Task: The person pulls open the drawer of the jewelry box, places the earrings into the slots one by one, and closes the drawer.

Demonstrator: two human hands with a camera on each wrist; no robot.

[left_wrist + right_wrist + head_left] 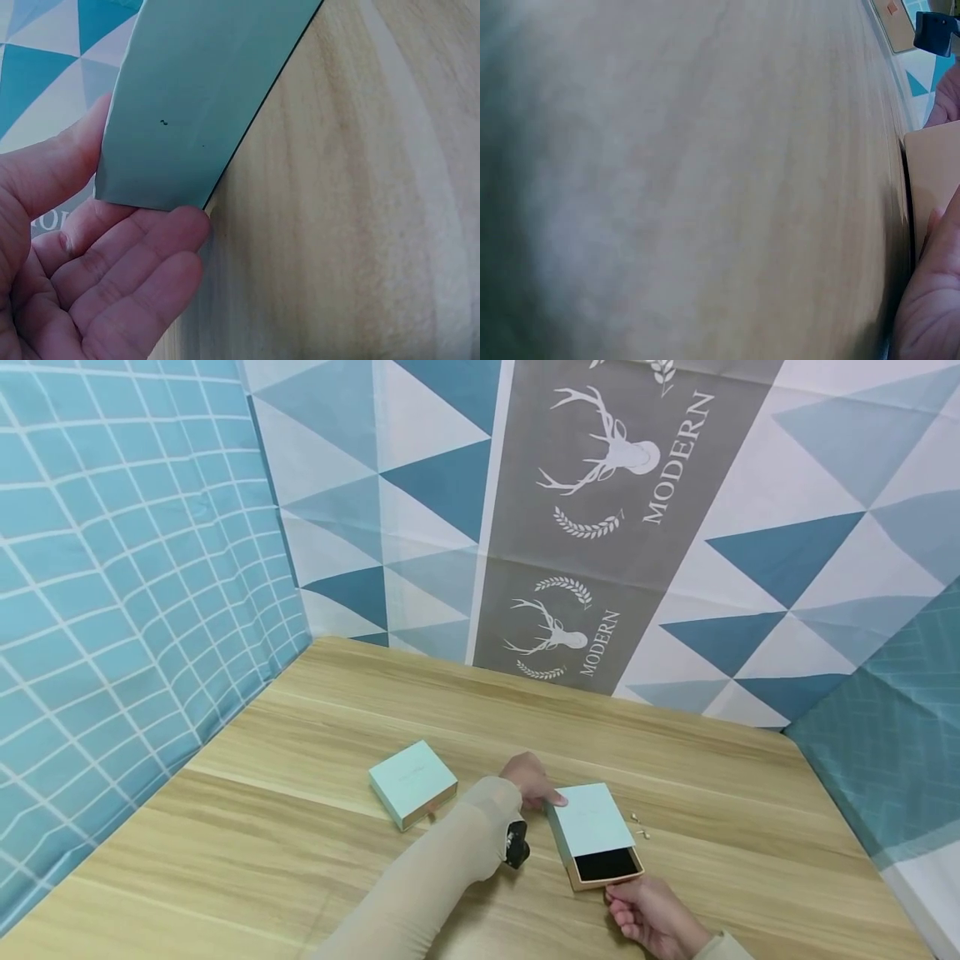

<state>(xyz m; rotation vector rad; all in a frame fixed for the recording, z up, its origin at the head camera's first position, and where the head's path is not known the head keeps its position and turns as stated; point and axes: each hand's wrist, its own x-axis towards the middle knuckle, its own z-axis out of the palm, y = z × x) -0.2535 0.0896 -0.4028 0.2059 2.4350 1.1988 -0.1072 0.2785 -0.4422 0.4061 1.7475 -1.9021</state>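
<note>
A mint-green drawer box [592,820] lies on the table, its drawer [609,865] part way out and showing a black lining. At the box's far left corner, my left hand [529,779] grips the sleeve. The left wrist view shows the thumb along one edge of the box [180,105] and the fingers curled at its end. My right hand [651,912] pinches the drawer's front, with its fingers curled. In the right wrist view, part of that hand [934,292] is against the plain peach-coloured drawer front [933,169].
Another mint-green box [413,783], closed, sits to the left of my left forearm. Several tiny white pieces [642,833], perhaps earrings, lie right of the drawer box. Patterned cloth walls [420,510] stand behind and beside the wooden table [247,827].
</note>
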